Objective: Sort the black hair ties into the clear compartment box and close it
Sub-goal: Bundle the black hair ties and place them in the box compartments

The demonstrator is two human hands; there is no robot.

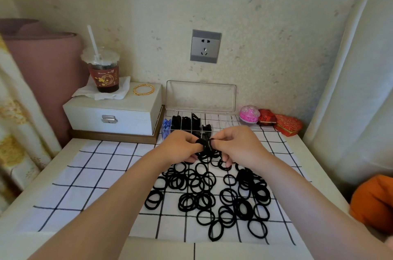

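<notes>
Hair ties (205,145) bunched between left hand (180,147) and right hand (238,146), fingers pinched shut, gathering a stack for the open box (225,120).

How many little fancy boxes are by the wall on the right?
3, in a row beside the clear compartment box: a pink round box, a small red box, then a red heart-shaped box. None seem hidden.
</notes>
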